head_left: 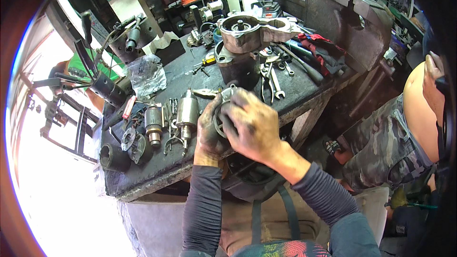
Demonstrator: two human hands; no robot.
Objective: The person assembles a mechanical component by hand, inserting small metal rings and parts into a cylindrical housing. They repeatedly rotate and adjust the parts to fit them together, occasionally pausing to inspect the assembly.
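Above the near edge of the bench, my left hand [206, 135] is wrapped round a round grey metal housing [230, 92], its rim and a lug showing between my hands. My right hand [256, 126] is closed over the housing's open side with the fingers bent inward; what its fingertips grip is hidden. To the left of my hands lie a silver motor cylinder [187, 109] with a fork lever at its lower end, a copper-ended armature [153, 124], a round end plate [139, 147] and a dark metal ring [114, 157]. Pliers [205, 93] lie just behind.
A motor body [238, 66] with a cast housing [243, 38] on top stands upright behind my hands. Spanners [277, 84], a yellow-handled screwdriver [208, 59] and a plastic bag [146, 75] lie around. A person in camouflage shorts [376, 150] is at the right.
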